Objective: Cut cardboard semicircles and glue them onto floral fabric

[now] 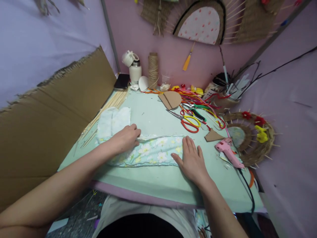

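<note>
A strip of light green cloth with white and yellow flowers (pixel 153 151) lies lengthwise on the pale green table. At its left end a paler, whitish piece of the cloth (pixel 119 119) spreads toward the back. My left hand (pixel 127 138) has its fingers curled closed at the strip's upper edge, near a thin whitish edge of the fabric; what sits between the fingertips is too small to make out. My right hand (pixel 193 160) lies flat on the right end of the strip, thumb spread away from the fingers.
Scissors (pixel 189 125), pliers (pixel 198 114) and colored cords lie behind and to the right. A pink glue gun (pixel 229 153) with a black cable is at the right. Thin sticks (pixel 109 107) and a cardboard sheet (pixel 64 109) stand left; bottle (pixel 135 72) and twine spool (pixel 153 71) at the back.
</note>
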Available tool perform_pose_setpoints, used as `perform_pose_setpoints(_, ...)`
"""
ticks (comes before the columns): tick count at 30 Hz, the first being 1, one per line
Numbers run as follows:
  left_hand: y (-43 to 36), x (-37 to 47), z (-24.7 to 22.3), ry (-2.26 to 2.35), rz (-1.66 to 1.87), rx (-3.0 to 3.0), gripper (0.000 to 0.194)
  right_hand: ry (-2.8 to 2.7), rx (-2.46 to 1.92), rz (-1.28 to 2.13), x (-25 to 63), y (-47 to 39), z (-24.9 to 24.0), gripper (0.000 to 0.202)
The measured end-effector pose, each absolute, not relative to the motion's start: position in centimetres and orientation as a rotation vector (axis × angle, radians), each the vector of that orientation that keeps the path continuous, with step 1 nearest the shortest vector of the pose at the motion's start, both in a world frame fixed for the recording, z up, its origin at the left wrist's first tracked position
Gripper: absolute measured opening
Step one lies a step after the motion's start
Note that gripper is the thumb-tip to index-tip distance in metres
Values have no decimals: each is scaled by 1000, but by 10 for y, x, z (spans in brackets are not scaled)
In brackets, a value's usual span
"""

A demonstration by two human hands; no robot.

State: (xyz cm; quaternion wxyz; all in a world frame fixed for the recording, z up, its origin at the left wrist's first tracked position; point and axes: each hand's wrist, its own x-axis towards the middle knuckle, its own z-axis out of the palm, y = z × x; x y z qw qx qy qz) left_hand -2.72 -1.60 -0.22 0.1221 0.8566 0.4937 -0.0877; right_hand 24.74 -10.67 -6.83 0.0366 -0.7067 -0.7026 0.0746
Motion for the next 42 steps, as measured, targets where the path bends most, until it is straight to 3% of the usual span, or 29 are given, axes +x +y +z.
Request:
perform_pose_setpoints(7,10,-38,4,1234,-249,2281,24,-2143,-2174,248,247,-107,-67,81)
perform_pose_setpoints(14,17,-37,11,1215,-124,2161,46,-2135,-2186,269,247,-106,-67,82)
perform_pose_setpoints(22,36,-48,-10,1267,-160,2524,28,-2143,-2211,287,246,-105,-64,82)
perform_pose_setpoints(28,-5,-20,19,1410,80,2745,26,-2148,-2205,288,247,-105,-64,82)
perform_pose_setpoints(32,-59,6,13,1071,-146,2765,18,-2161,-2191,291,249,-105,-64,83)
perform_pose_setpoints(42,-77,-26,-10,1525,-385,2818,20,-2169,-2206,315,249,-105,-61,81)
